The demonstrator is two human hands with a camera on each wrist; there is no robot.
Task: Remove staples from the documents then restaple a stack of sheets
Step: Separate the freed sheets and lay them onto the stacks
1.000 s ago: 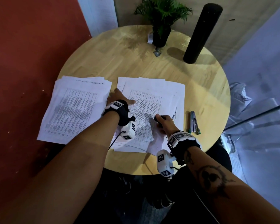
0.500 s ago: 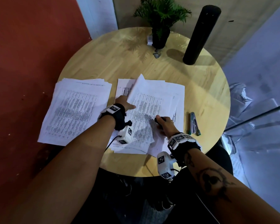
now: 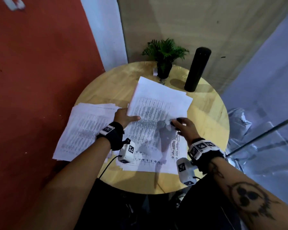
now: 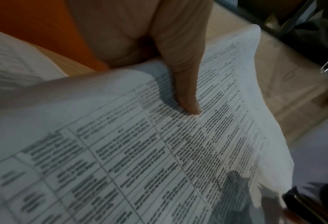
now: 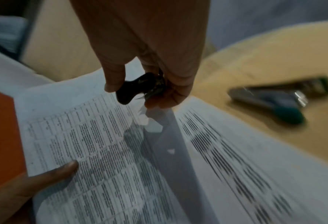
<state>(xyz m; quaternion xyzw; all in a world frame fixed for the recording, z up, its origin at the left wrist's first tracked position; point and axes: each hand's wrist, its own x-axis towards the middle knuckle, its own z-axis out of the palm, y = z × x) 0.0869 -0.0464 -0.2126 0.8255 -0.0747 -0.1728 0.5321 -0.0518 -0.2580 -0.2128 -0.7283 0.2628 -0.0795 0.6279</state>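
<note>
Left hand (image 3: 125,117) pinches the near-left edge of the top document (image 3: 158,110), thumb (image 4: 186,97) flat on the printed side and the rest of the fingers hidden under the sheets, lifting it tilted up off the right paper stack (image 3: 150,161) on the round table (image 3: 211,123). Right hand (image 3: 184,128) is curled round a black staple remover (image 5: 138,87), thumb and fingers squeezing it at the document's right corner; whether its claws bite a staple cannot be told, blur hides that. The corner under the remover looks crumpled and folded. Main risk, as a judgement: pulling the lifted sheets against the remover could tear that corner instead of freeing the staple, since the paper is bent and held only by a one-sided pinch. Second risk: the sheets are loosely fanned, so if the staple lets go suddenly the pages may slip out of the left pinch and scatter onto the left paper stack (image 3: 85,128), mixing piles. A freed staple could also drop among the pages and get lost. The stapler (image 5: 282,98) lies on bare wood just right of the stack, near the table edge, and a sweep of the right forearm might knock it off. Potted plant (image 3: 165,55) and black cylinder (image 3: 198,68) stand at the far side, well apart, unlikely trouble.
</note>
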